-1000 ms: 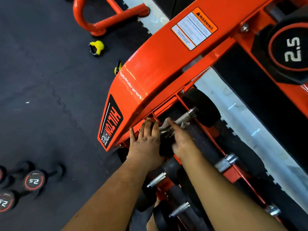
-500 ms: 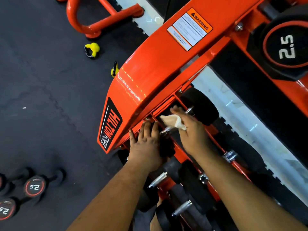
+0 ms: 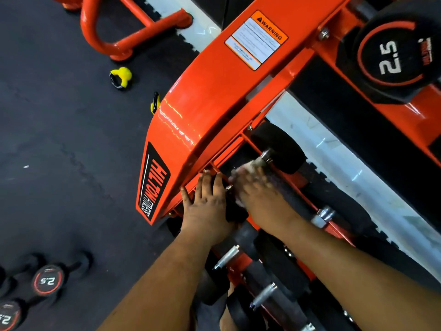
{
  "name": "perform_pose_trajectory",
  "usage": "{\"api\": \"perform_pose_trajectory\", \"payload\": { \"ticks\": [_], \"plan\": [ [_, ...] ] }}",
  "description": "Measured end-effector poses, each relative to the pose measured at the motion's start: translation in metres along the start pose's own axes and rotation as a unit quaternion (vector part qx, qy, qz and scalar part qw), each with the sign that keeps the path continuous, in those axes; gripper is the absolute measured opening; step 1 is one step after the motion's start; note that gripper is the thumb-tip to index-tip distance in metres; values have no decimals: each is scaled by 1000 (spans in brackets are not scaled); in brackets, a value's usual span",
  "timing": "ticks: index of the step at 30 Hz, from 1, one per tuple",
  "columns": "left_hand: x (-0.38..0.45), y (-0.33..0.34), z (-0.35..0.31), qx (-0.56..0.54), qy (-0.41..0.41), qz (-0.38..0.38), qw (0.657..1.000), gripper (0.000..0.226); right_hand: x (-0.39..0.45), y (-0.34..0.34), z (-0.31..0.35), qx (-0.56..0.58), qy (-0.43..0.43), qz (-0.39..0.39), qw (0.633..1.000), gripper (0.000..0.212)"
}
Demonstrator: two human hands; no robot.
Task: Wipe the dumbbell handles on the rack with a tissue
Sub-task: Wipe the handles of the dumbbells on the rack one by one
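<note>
An orange rack (image 3: 214, 87) runs diagonally from the upper right of the frame down to the centre, with a black logo plate at its lower end and a warning sticker (image 3: 256, 40) near the top. Its lower shelf, running toward the lower right, carries a row of black dumbbells with metal handles; a larger dumbbell marked 2.5 (image 3: 391, 53) rests on the tier at the upper right. Both bare forearms reach up from the bottom edge toward the middle of the frame. The left hand (image 3: 207, 206) lies flat, fingers together and extended, palm pressed on the black end of a dumbbell at the rack's lower edge. Just beside it, the right hand (image 3: 257, 192) is blurred and curled over the dumbbell handle (image 3: 265, 157), closed on a white tissue (image 3: 250, 167) that shows between the fingers and the steel. On the dark floor (image 3: 59, 151), loose dumbbells (image 3: 45, 280) sit at the lower left and a small yellow kettlebell (image 3: 120, 76) lies at the upper left.
</note>
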State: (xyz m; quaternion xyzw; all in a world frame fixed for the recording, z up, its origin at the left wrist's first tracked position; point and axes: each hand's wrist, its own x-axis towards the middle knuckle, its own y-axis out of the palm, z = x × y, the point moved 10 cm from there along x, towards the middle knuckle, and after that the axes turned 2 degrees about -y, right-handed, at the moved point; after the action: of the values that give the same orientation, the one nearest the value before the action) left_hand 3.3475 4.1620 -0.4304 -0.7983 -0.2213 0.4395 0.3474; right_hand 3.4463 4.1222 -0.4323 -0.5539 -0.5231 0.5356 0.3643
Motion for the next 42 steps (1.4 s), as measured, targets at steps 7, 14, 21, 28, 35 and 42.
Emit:
{"api": "perform_pose_trajectory", "payload": {
  "ticks": [7, 14, 21, 28, 35, 42],
  "plan": [
    [-1, 0, -1, 13, -4, 5, 1000, 130, 21, -7, -30, -73, 88, 62, 991, 51],
    [-2, -1, 0, 6, 4, 1, 1000, 127, 18, -3, 11, 95, -97, 89, 987, 77],
    [-3, -3, -1, 6, 7, 11, 1000, 127, -52, 0, -27, 394, 113, 18, 912, 59],
    [-2, -3, -2, 29, 10, 3, 1000, 127, -35, 42, -34, 769, 549, -217, 246, 19],
    [-3, -2, -2, 29, 16, 3, 999, 123, -32, 47, -36, 747, 579, -239, 221, 19],
    [-4, -2, -1, 23, 16, 6, 1000, 125, -71, 60, -49, 679, 640, -244, 264, 17]
  ]
}}
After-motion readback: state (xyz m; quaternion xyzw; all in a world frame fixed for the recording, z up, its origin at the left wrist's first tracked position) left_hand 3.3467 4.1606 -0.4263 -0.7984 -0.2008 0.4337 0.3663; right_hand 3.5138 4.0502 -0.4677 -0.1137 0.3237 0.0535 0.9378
